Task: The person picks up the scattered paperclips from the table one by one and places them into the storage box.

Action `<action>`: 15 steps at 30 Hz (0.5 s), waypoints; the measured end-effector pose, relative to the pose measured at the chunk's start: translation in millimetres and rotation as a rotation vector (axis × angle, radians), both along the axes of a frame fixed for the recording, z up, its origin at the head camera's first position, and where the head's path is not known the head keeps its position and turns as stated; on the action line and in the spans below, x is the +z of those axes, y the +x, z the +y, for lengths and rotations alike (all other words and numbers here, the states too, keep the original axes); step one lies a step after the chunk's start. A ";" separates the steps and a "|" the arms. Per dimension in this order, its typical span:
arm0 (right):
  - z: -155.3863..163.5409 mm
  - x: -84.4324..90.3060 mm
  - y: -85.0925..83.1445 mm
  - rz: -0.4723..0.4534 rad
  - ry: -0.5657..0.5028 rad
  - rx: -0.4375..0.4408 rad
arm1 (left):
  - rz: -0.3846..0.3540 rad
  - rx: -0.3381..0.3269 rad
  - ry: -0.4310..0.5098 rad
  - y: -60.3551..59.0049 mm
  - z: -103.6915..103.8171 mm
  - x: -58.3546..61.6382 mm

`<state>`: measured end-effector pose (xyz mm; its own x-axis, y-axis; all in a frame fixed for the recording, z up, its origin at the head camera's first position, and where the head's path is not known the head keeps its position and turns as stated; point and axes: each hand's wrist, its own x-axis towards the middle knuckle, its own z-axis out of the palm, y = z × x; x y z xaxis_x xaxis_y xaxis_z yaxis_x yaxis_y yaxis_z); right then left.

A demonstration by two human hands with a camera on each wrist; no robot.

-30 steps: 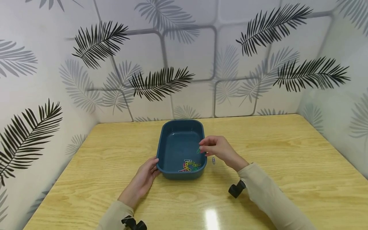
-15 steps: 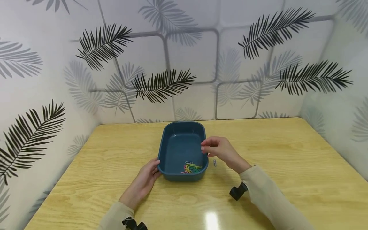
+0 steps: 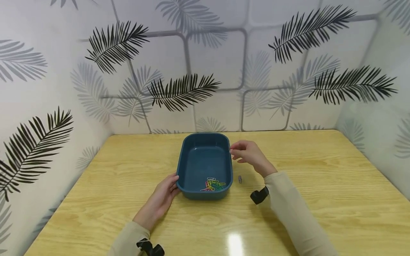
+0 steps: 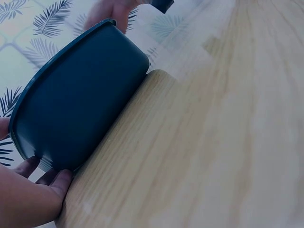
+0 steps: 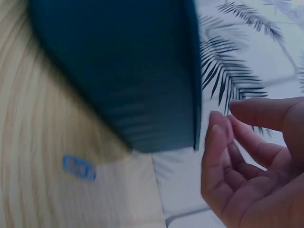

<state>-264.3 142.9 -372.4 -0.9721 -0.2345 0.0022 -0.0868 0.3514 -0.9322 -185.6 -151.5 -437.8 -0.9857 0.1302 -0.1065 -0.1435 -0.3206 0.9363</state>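
At the tray's near left corner: the left hand [image 3: 159, 202] rests on the surface [image 3: 96, 199], fingertips touching the outer wall of the tray [image 3: 184, 167]; the left wrist view shows the fingers [image 4: 52, 183] laid fairly straight against the wall, steadying rather than clasping.
Tray's near end, inside: a small heap of coloured clips [image 3: 214, 185] lies on the floor of the tray, close to the near wall. By my reading this is the part already done.
Just right of the tray, near end: one blue clip [image 3: 239, 179] lies alone on the bare surface, apart from the tray wall; the right wrist view shows it too [image 5: 79, 167], flat on the wood. This looks like the piece still left outside.
Right of the tray, farther back: the right hand [image 3: 249, 155] hovers beside the tray's right rim, beyond the blue clip and not touching it. Its fingers [image 5: 219, 142] are loosely curled around nothing; no clip shows between them.
Tray's far half: bare blue floor, nothing in it.
Progress, as a judgement: nearly finished, with most clips gathered in the tray and a single one left on the surface, as far as these views show.
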 end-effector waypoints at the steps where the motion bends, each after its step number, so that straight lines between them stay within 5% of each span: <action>1: 2.4 -2.8 -2.2 -0.022 0.027 -0.001 | -0.001 -0.002 -0.002 -0.2 0.1 0.6; 15: 27.4 -19.3 -5.3 -0.030 0.399 0.117 | -0.009 -0.005 0.010 -0.4 1.5 3.4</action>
